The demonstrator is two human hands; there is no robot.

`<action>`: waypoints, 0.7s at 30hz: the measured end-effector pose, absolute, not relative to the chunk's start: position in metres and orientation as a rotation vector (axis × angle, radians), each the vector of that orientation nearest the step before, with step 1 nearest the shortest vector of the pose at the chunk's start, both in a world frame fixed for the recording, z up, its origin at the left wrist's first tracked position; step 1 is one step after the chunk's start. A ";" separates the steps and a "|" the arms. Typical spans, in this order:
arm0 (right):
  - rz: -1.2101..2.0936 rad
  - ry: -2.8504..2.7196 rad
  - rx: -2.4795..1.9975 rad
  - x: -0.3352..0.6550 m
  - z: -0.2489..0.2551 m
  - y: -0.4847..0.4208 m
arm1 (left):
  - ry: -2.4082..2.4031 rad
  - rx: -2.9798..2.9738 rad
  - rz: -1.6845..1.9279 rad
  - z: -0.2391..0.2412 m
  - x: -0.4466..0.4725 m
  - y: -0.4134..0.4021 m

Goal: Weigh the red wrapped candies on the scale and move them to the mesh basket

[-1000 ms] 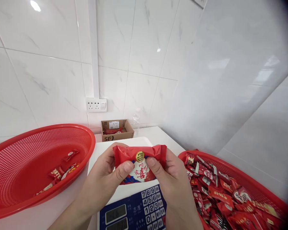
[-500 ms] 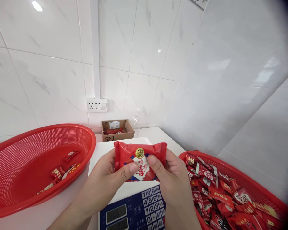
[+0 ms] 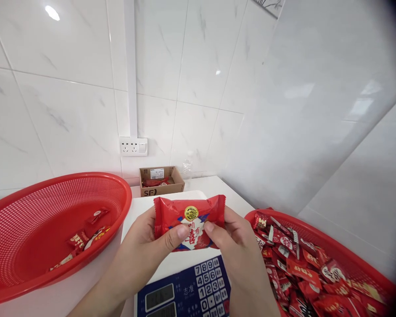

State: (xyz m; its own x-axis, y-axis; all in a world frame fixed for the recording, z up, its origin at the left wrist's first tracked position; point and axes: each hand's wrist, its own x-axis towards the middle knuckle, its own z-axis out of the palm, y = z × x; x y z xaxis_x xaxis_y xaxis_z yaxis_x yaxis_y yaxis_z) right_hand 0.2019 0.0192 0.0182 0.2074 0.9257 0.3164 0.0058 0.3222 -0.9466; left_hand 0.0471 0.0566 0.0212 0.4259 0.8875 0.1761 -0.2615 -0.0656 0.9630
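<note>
I hold a red snack packet [image 3: 188,215] with a gold seal and white label in both hands, above the white pan of a weighing scale [image 3: 185,290]. My left hand [image 3: 145,246] pinches its left side, thumb on the front. My right hand [image 3: 237,246] pinches its right side the same way. The packet faces me, level and flat. The scale's blue panel with keypad and two displays lies below my hands.
A red mesh basket [image 3: 26,281] at left holds a few red packets. Another red basket [image 3: 350,259] at right is full of several red packets. A small cardboard box [image 3: 161,181] and a clear bottle [image 3: 186,167] stand by the tiled wall, under a wall socket [image 3: 133,146].
The packet has risen slightly and flattened out, more of its front now showing. My thumbs have slid lower on it. Baskets and scale are unchanged.
</note>
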 end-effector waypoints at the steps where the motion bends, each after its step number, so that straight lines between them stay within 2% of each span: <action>1: 0.833 -1.183 -1.028 0.202 0.019 0.019 | 0.619 1.314 1.031 0.021 0.047 0.057; 21: 0.812 -1.029 -1.012 0.193 0.023 0.019 | 0.607 1.295 1.033 0.026 0.050 0.052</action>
State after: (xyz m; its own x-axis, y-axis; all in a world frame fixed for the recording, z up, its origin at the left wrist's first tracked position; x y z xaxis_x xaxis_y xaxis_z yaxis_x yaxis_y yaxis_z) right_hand 0.1931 0.0186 0.0227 0.3200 0.9006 0.2941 -0.0765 0.3340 -0.9394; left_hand 0.0503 0.0518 0.0256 0.4497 0.8759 0.1749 -0.2733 -0.0515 0.9605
